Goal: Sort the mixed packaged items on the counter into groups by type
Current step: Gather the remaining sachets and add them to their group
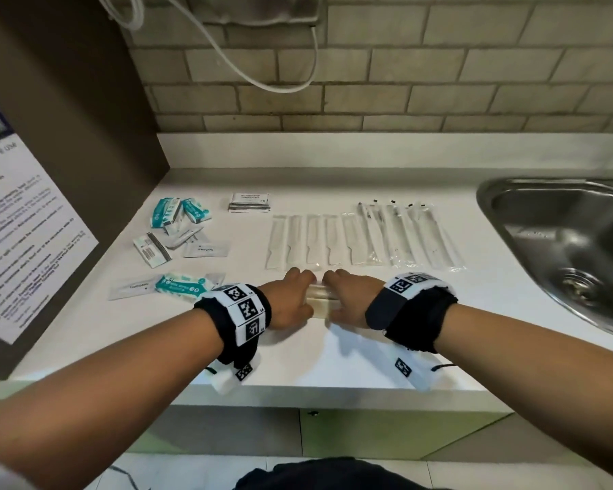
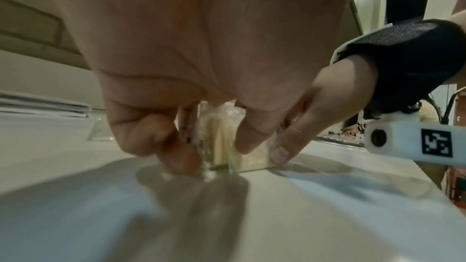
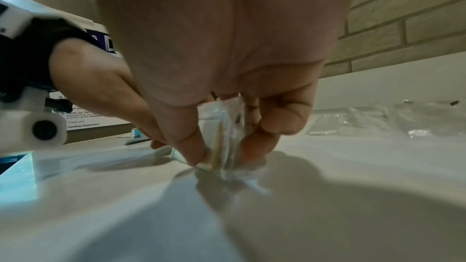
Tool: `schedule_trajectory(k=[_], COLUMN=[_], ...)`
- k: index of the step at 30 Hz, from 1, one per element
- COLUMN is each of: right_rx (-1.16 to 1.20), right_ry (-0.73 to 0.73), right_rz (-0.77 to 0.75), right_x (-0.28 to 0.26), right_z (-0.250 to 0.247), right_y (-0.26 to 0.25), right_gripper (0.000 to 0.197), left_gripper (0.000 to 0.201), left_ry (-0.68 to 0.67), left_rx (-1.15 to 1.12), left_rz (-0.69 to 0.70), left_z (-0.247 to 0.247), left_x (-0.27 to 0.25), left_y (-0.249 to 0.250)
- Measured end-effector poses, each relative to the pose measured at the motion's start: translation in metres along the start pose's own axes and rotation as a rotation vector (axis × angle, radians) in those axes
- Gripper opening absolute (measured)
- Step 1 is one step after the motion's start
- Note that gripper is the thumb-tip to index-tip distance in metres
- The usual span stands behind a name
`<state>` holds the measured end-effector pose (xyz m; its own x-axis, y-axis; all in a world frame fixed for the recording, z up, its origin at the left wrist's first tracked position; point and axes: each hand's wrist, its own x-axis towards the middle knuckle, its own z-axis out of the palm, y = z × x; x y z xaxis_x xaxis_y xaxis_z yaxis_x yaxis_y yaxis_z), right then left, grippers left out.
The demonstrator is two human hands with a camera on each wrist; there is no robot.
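Observation:
A small stack of clear plastic packets (image 1: 319, 299) with pale sticks inside stands on edge on the white counter (image 1: 333, 358), near the front middle. My left hand (image 1: 291, 302) pinches its left end, thumb and curled fingers (image 2: 176, 146) around the packets (image 2: 221, 136). My right hand (image 1: 347, 300) grips the right end of the packets (image 3: 221, 136), with its fingertips (image 3: 191, 152) touching the counter. Behind lie a row of white flat sachets (image 1: 308, 240) and clear-wrapped long items (image 1: 411, 235).
Teal and white packets (image 1: 177, 212) and toothpaste sachets (image 1: 206, 248) lie scattered at the left, with more (image 1: 181, 284) beside my left wrist. A pile of white square packets (image 1: 250, 202) sits at the back. A steel sink (image 1: 563, 242) is at the right, a brown cabinet side (image 1: 68, 136) at the left.

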<state>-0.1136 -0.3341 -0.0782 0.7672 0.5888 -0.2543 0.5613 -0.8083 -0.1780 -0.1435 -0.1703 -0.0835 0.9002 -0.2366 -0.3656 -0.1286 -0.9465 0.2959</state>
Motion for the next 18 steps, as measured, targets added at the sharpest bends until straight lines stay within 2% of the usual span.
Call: schedule_trajectory(k=[3, 6, 11, 13, 16, 18], right_rx=[0.052, 0.065, 0.071, 0.068, 0.050, 0.045], right_ry=[-0.022, 0.037, 0.080, 0.071, 0.056, 0.068], right_rz=[0.009, -0.024, -0.015, -0.015, -0.028, -0.040], right_x=[0.006, 0.008, 0.010, 0.012, 0.014, 0.015], right_z=[0.001, -0.001, 0.002, 0.003, 0.001, 0.000], right_y=[-0.001, 0.003, 0.004, 0.003, 0.003, 0.004], right_gripper=[0.043, 0.032, 0.046, 0.045, 0.031, 0.031], left_gripper=[0.055, 0.053, 0.072, 0.067, 0.050, 0.046], left_ry=[-0.005, 0.046, 0.107, 0.122, 0.106, 0.095], left_rx=[-0.053, -0.056, -0.133, -0.172, -0.154, -0.136], left_rz=[-0.016, -0.021, -0.017, -0.030, -0.066, -0.070], left_z=[0.002, 0.003, 0.004, 0.006, 0.007, 0.003], left_x=[0.002, 0.002, -0.001, 0.000, 0.000, 0.001], left_y=[0.009, 0.010, 0.003, 0.006, 0.011, 0.012])
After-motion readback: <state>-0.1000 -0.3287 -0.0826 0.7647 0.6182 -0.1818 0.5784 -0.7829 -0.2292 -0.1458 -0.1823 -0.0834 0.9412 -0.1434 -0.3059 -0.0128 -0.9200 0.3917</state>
